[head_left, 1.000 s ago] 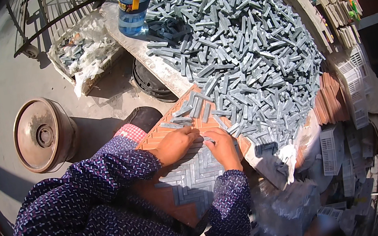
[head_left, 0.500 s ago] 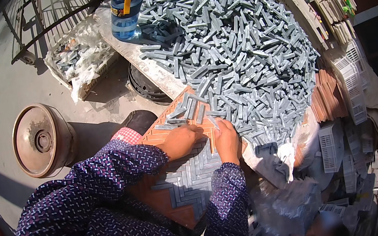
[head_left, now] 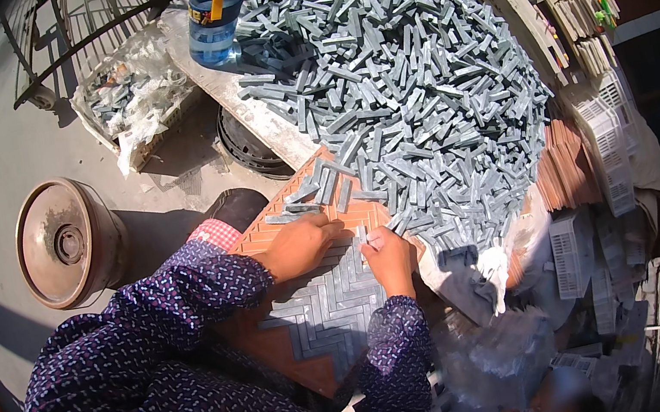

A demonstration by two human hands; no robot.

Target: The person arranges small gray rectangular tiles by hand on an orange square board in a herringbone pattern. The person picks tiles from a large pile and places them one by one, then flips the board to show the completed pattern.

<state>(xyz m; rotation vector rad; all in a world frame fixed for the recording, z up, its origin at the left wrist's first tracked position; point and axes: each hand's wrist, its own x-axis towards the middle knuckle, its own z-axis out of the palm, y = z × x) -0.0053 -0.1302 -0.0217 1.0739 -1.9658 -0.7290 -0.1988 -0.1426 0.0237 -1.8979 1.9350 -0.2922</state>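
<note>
Grey tile strip [head_left: 362, 232], probably brittle, best edge-held, is being pinched mid-frame by the right hand [head_left: 390, 257]. Left hand [head_left: 300, 246] is hiding its grip.

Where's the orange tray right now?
Head view, just below centre: the orange tray lies beneath the left hand and right hand, down and left of the heap of grey strips.

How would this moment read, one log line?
left hand: at orange herringbone-grooved tray | right hand: touching narrow grey tile | tray: partly filled with laid grey tiles | beyond: heaped grey tiles, transparent blue bottle
</note>
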